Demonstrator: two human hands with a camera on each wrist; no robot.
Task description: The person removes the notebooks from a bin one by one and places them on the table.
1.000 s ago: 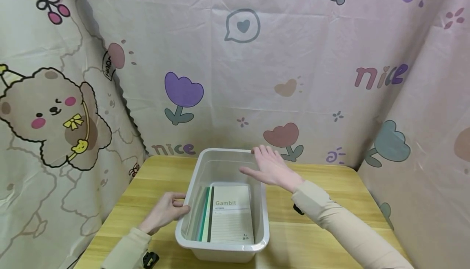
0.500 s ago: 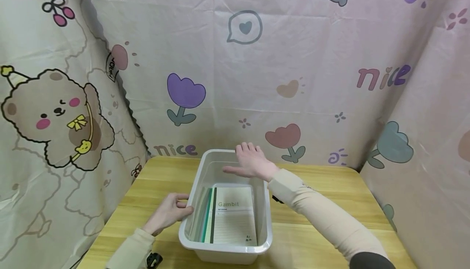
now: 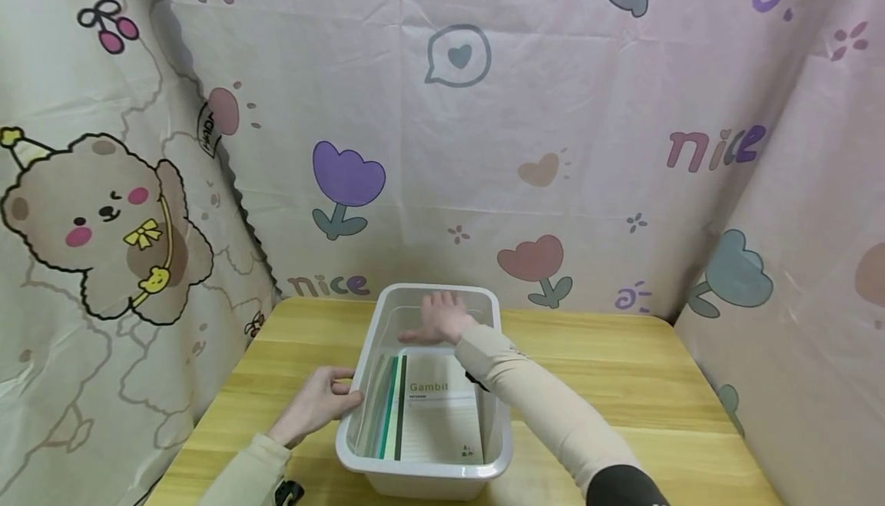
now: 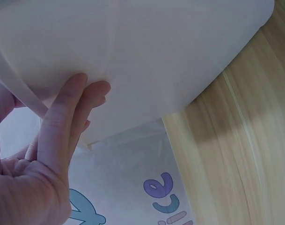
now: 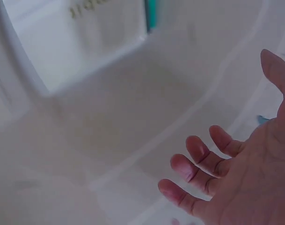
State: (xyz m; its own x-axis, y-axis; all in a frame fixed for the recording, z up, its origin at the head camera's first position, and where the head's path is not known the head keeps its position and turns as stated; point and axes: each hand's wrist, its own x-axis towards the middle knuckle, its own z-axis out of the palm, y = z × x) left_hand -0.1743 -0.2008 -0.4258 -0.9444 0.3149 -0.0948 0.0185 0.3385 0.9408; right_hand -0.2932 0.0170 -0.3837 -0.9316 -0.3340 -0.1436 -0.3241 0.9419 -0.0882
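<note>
A white plastic bin point(image 3: 423, 469) stands on the wooden table. Inside lies a notebook point(image 3: 437, 406) marked "Gambit", with green-edged notebooks point(image 3: 389, 406) beside it on the left. My left hand point(image 3: 318, 405) grips the bin's left rim. In the left wrist view, the thumb hooks over the rim while the fingers point(image 4: 62, 117) press the outer wall. My right hand point(image 3: 439, 320) reaches over the far part of the bin with nothing in it. Its fingers point(image 5: 198, 152) are spread and slightly bent in the right wrist view, and I cannot tell whether they touch the wall.
The wooden table point(image 3: 608, 391) extends to both sides of the bin. A patterned cloth point(image 3: 588, 91) hangs behind the table and along both sides. A dark wrist strap point(image 3: 286, 492) sits at the left sleeve.
My right hand has moved left and down, from the bin's far right rim to within the far end of its opening. The left hand keeps its hold on the rim.
</note>
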